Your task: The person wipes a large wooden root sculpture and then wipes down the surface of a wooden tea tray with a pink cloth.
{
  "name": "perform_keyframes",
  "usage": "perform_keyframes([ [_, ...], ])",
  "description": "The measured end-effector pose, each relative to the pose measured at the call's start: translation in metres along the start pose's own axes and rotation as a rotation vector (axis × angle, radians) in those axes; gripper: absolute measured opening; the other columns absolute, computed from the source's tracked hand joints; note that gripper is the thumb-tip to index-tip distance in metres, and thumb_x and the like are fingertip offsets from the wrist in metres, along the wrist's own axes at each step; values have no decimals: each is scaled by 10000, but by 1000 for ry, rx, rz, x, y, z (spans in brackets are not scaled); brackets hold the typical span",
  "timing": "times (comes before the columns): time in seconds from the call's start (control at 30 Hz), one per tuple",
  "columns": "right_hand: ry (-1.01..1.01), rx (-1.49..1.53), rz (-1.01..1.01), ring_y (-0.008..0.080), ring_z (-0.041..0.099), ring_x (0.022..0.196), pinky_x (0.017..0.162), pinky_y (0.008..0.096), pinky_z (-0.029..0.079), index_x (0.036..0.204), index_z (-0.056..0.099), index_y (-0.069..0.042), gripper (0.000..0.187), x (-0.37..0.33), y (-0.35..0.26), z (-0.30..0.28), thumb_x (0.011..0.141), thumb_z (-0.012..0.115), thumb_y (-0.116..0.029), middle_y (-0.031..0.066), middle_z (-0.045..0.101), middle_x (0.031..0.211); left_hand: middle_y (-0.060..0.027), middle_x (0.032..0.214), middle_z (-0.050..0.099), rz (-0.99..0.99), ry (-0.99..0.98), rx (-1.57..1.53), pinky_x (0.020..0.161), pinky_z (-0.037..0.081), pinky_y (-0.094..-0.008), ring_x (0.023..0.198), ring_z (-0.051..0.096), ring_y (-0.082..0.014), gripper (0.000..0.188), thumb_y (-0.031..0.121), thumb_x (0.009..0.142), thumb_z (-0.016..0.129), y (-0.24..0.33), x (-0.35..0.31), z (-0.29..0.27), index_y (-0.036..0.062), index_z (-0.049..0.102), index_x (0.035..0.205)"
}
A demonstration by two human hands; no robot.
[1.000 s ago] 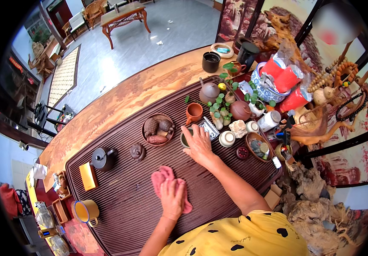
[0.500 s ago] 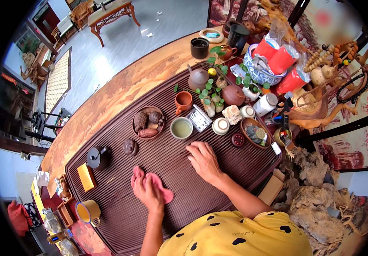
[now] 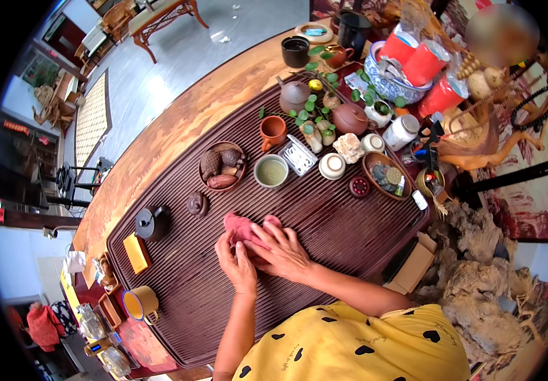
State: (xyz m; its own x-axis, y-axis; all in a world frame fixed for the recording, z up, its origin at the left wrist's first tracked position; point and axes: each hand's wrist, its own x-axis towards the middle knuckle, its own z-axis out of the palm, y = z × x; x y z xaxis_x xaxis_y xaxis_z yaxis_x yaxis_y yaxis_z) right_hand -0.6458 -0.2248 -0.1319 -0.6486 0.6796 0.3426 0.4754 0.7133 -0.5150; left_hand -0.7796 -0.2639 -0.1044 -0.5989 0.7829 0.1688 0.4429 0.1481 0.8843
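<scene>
A crumpled pink cloth is bunched between my two hands, low over the ribbed dark brown tea tray. My left hand grips it from the left, fingers curled at its edge. Across its right side lies my right hand, with the fingers bent over the fabric; part of the cloth is hidden under them. Beyond the hands stand a greenish tea bowl and a round dish of dark figurines. A small dark clay figure sits to their left.
A black teapot, a yellow box and a yellow mug line the tray's left side. At the far right are an orange-brown cup, clay teapots, white cups and a wooden dish. Rugged rockwork stands right of the table.
My left hand has carried the pink cloth to the right and slightly away from me. My right hand has come down-left from near the tea bowl onto the cloth.
</scene>
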Motion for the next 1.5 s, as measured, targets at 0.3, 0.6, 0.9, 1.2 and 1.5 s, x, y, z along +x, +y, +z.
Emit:
perform_keyframes([
  [0.3, 65, -84, -194, 214, 509, 1069, 942, 421, 384, 920, 629, -161, 385, 31, 39, 4, 626, 834, -302, 17, 554, 1120, -169, 1116, 600, -82, -128, 142, 898, 482, -368, 992, 601, -280, 280, 10, 931, 550, 3, -2, -16, -20, 604, 1204],
  [0.6, 167, -157, 362, 360, 410, 1267, 1033, 512, 289, 1226, 606, -98, 574, -30, 83, -84, 724, 794, -305, 144, 433, 1399, -165, 1070, 619, 90, -99, 303, 909, 483, -405, 1013, 604, -333, 271, -90, 836, 552, -20, -56, -57, -5, 633, 1081],
  [0.9, 25, -248, -16, 259, 475, 1167, 985, 434, 410, 1063, 631, -106, 275, -33, 67, -66, 833, 715, -232, 78, 535, 1200, -158, 1059, 625, 243, -194, 317, 858, 481, -422, 967, 587, -346, 272, -96, 798, 579, 15, -64, -38, 28, 649, 1030],
  [1.2, 62, -217, 8, 261, 503, 1124, 1003, 438, 434, 1018, 640, -112, 269, -13, 44, -41, 762, 721, -137, 65, 541, 1168, -142, 1031, 639, 234, -212, 303, 838, 493, -408, 953, 598, -333, 266, -108, 802, 573, 6, -80, -38, 29, 645, 1019],
  [1.5, 211, -294, 258, 318, 596, 1018, 814, 458, 490, 956, 650, -105, 204, -106, 99, -119, 753, 639, -114, 83, 629, 1036, -140, 963, 632, 107, -4, 350, 829, 495, -372, 892, 612, -306, 226, -91, 836, 560, -27, -99, -112, 11, 631, 1025],
])
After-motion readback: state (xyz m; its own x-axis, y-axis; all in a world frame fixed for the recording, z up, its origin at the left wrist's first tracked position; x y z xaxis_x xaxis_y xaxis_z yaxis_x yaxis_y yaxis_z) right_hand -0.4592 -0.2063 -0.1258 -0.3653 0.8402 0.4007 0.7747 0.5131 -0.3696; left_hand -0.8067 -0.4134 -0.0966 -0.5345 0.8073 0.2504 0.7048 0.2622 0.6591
